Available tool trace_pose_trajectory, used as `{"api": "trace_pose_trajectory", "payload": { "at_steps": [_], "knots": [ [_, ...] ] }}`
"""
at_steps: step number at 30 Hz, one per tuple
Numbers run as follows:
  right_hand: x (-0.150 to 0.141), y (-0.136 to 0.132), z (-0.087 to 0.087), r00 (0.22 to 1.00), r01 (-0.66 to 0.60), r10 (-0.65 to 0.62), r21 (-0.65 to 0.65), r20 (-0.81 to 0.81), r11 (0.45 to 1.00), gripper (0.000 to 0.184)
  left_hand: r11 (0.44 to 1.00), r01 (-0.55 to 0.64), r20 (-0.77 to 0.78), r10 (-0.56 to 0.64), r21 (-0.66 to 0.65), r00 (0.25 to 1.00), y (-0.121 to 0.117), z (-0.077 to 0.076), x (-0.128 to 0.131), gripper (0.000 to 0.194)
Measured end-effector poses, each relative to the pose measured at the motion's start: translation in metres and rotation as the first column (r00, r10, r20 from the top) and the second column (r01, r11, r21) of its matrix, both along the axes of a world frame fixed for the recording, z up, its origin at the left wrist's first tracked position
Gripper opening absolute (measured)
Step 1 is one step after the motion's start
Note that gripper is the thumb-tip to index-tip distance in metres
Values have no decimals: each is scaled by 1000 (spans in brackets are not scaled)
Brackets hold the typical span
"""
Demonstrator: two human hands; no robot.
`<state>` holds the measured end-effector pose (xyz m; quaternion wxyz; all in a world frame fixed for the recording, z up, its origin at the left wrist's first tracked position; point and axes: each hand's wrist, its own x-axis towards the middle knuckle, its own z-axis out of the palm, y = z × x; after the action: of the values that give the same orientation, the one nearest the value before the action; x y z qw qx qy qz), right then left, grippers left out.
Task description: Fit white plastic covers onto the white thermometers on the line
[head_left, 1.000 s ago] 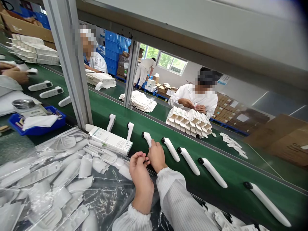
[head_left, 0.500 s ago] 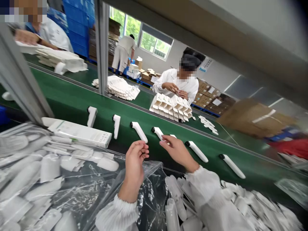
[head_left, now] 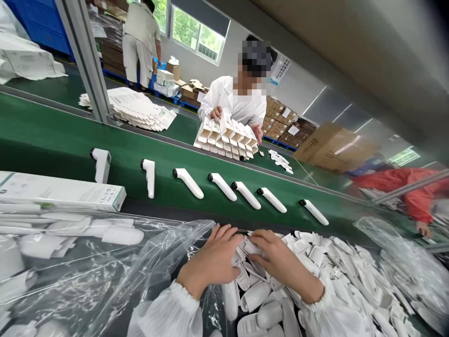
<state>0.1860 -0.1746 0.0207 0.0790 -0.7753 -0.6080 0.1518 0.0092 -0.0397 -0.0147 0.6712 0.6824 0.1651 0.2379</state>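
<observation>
My left hand and my right hand rest side by side on a heap of small white plastic shells at the near edge of the bench. The fingers of both curl round white pieces at the top of the heap, where the fingertips meet. Just beyond them runs a green conveyor belt with a row of several white handheld thermometers lying on it, dark tips pointing left. My sleeves are white with gathered cuffs.
A clear plastic bag of white parts fills the left foreground, with a long white carton at its far edge. Across the belt a person in white handles a block of open white boxes. Flat leaflets lie near a metal post.
Both hands have come down from the belt's edge onto the heap of white shells on the right. The view has swung right, and the thermometers have travelled left along the belt.
</observation>
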Motion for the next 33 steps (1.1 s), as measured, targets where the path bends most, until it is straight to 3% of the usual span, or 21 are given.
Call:
{"api": "trace_pose_trajectory", "payload": {
  "at_steps": [3,6,9,13,18,23,25,27,29,33],
  "knots": [
    [-4,-1,-5,998,45,-43,33,-44,998,25,975,66,-95,-47,213,994,-5,-6,3,69],
    [-6,0,-5,968,167,-162,7,-194,986,15,911,202,-202,-135,359,970,-6,-1,2,74],
    [-3,4,1,879,255,-245,-31,-409,966,15,863,260,-251,-162,434,954,-9,3,3,75],
    [7,11,12,730,287,-271,-77,-628,955,22,807,220,-247,-95,549,964,-14,0,6,60],
    [18,18,18,651,257,-281,-144,-705,956,33,785,169,-203,-57,596,978,-17,0,9,34],
    [8,36,26,530,331,-267,-94,-805,939,38,795,176,-250,-31,581,968,-16,-1,15,30],
    [0,50,30,452,420,-253,-47,-855,906,39,759,206,-292,-22,618,956,-17,-2,17,18],
    [-10,69,33,352,499,-229,-25,-907,866,39,733,224,-307,-22,643,952,-18,-3,17,22],
    [-24,91,32,225,547,-188,-36,-956,836,36,745,242,-295,-64,622,953,-19,-4,15,24],
    [-58,138,22,-72,550,-158,-171,-985,818,31,744,335,-311,-179,577,933,-21,-4,10,53]
  ]
}}
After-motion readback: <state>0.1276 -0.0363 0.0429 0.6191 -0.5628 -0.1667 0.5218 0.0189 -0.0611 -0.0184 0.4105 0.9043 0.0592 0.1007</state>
